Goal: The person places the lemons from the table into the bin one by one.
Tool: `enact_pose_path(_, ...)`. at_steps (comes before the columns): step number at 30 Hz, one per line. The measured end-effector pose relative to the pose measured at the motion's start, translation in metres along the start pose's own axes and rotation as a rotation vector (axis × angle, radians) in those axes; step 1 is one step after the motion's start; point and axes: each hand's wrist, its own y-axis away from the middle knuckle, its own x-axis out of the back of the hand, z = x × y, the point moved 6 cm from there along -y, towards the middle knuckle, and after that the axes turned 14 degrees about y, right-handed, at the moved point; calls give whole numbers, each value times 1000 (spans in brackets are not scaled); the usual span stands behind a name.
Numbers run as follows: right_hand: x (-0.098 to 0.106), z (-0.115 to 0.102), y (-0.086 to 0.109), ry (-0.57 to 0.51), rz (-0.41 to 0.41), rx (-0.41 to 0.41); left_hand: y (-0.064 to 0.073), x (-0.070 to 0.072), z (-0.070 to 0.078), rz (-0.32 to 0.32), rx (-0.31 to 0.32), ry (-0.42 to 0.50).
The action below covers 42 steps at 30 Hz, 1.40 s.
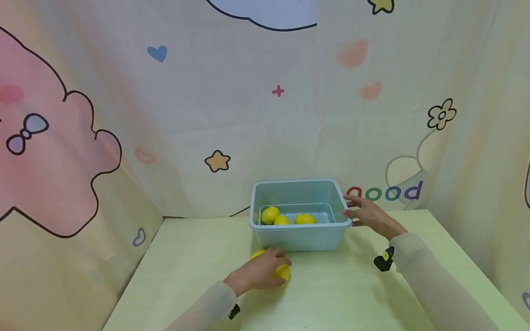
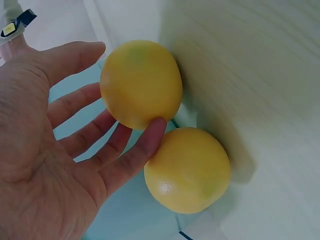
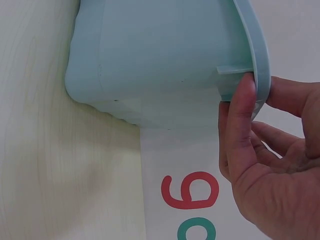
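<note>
In the head view, my left hand point(image 1: 260, 271) is over two yellow lemons on the table, in front of a light blue plastic bin point(image 1: 300, 238). Its thumb and fingers curl round the nearer lemon point(image 2: 141, 84). The little finger lies against the other lemon point(image 2: 187, 171), which the hand partly covers in the head view. At the bin's right end, my right hand point(image 1: 370, 217) grips the rim point(image 3: 260, 55), thumb on one side and fingers on the other. Three lemons lie inside the bin, one of them a rounded lemon point(image 1: 270, 214) at the left.
The pale wooden table point(image 1: 182, 266) reaches back to a printed curtain point(image 1: 248, 115) that hangs close behind the bin. A dark thin cord point(image 1: 240, 211) shows at the table's back edge, left of the bin.
</note>
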Motion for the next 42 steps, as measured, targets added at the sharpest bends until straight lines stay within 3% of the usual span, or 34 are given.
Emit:
enact_pose_path(10,0,-2,-1,0,-3,3,0,-6,-5,-39,73,41)
enact_pose_path(18,-2,-2,0,8,4,-10,3,-17,-4,-113,98,100)
enact_pose_path(28,-1,3,-2,42,9,-9,3,-27,1,-204,131,5)
enact_pose_path(42,1,3,-2,31,15,-5,7,-18,5,-193,61,-20)
